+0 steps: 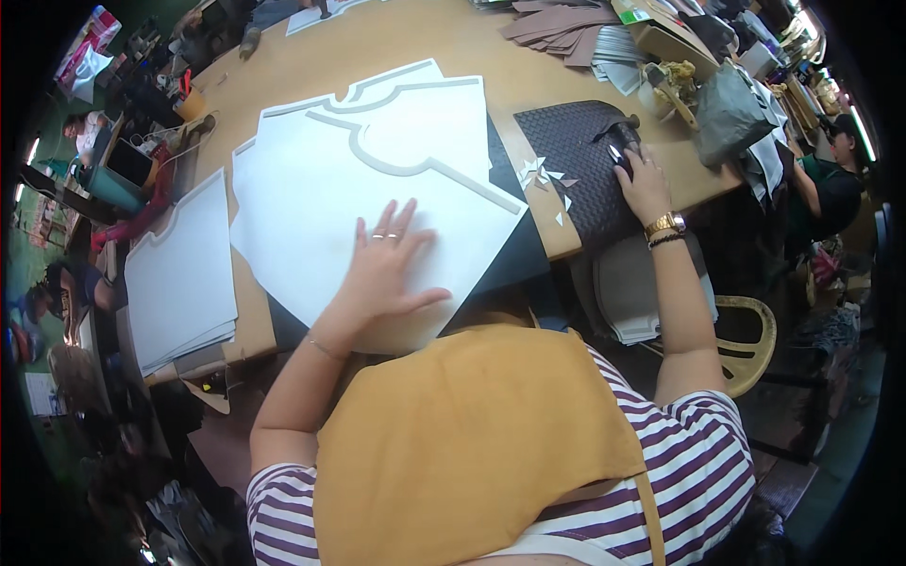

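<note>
My left hand (pixel 392 269) lies flat, fingers spread, on a large white sheet (pixel 293 198). Grey strips (pixel 415 170) run along the curved and angled edges of this sheet and another partly under it. To the right, my right hand (pixel 645 184) is over a dark woven panel (pixel 566 141). Its fingers curl at a dark object with a small shiny part, too small to name. Small white scraps (pixel 538 174) are scattered on the panel's left side, close to that hand.
A stack of white sheets (pixel 184 274) is at the table's left edge. Brown and grey pieces (pixel 557 33) lie at the far right, near a cardboard box (pixel 665 42) and a grey bag (pixel 736 113). A yellow chair (pixel 755 344) stands below right. Other people are farther off on both sides.
</note>
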`<state>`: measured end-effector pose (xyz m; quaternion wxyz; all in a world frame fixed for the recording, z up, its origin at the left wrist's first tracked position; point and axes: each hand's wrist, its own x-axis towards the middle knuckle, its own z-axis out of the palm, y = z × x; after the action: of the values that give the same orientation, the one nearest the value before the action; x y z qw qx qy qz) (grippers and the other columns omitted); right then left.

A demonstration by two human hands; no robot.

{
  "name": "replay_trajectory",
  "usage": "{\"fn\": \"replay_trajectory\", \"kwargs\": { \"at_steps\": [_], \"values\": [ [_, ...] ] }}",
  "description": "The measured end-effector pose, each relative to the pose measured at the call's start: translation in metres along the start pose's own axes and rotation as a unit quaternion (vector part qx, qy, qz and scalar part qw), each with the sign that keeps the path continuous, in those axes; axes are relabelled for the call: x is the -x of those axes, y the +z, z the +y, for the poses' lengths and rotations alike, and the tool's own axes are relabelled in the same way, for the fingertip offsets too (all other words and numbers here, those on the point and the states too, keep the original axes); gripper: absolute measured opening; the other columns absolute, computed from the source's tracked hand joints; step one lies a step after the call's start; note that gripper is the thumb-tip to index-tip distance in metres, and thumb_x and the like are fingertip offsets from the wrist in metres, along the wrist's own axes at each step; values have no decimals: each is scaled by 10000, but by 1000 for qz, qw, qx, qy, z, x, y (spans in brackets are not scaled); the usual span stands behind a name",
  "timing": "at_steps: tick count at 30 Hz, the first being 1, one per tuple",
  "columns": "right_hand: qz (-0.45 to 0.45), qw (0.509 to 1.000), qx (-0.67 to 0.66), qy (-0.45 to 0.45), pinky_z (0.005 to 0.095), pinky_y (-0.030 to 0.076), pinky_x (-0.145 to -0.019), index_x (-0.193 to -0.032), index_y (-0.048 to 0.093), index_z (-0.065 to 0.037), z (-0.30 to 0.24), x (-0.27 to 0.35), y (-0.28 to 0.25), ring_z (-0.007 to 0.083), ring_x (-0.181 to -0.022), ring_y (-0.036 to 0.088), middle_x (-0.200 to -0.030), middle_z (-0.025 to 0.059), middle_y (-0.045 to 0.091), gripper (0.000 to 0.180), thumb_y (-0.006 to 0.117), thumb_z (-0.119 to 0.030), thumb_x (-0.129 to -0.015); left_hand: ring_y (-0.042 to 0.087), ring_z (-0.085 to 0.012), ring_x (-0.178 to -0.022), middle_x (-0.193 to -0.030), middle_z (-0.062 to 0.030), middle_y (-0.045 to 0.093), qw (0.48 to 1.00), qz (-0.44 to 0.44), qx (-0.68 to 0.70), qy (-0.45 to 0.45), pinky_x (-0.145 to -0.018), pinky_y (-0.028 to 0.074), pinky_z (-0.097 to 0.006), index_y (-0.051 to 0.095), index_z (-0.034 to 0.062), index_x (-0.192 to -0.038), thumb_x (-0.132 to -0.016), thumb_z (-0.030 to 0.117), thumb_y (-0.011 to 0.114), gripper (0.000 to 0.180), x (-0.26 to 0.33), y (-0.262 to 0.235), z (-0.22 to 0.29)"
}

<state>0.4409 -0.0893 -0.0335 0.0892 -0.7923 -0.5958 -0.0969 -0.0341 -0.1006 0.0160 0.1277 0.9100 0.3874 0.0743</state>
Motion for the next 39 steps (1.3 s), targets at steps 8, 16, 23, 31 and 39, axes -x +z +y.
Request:
{"fn": "replay_trajectory", "kwargs": {
  "at_steps": [8, 16, 23, 31, 39],
  "values": [
    [13, 992, 24, -126, 460, 508, -864, -1125, 631, -95, -5, -7, -6, 323, -1051, 613, -1081, 133, 665, 254, 561, -244, -932, 175, -426, -1456, -1582, -197, 204, 999, -35, -5, 30, -1087, 151, -699, 335, 180, -1497, -846, 547, 627, 802, -7, 28, 42],
    [133, 981, -79, -115, 403, 529, -753, -1114, 636, -39, 16, -15, 15, 321, -885, 646, -914, 142, 668, 238, 529, -153, -934, 180, -371, -1471, -1584, -129, 256, 968, -126, 216, -1, -1147, 68, -630, 337, 192, -1504, -925, 130, 394, 585, 10, -18, 39],
    [-62, 800, -584, 123, 203, 406, -508, -1261, 592, -64, -41, -2, -24, 24, -622, 493, -756, -15, 566, 382, 610, -306, -966, 115, -338, -1492, -1600, -113, 228, 959, -56, 279, 7, -1147, -69, -594, 332, 179, -1511, -922, 157, 359, 590, 16, 2, 42],
    [-78, 806, -587, 11, 222, 481, -692, -1220, 573, 51, -87, 27, -20, 58, -808, 595, -961, 34, 672, 436, 665, -268, -938, 109, -338, -1493, -1609, -105, 201, 966, -23, 250, 57, -1137, -37, -622, 325, 178, -1513, -926, 182, 391, 592, 18, 12, 38],
    [63, 969, -239, -23, 402, 510, -828, -1168, 635, -76, -60, 21, -18, 350, -975, 643, -1047, 170, 678, 363, 637, -327, -905, 252, -340, -1452, -1554, -99, 332, 992, -21, 92, 78, -1108, 139, -676, 467, 203, -1426, -893, 413, 626, 595, -2, -27, 27]
  ]
}}
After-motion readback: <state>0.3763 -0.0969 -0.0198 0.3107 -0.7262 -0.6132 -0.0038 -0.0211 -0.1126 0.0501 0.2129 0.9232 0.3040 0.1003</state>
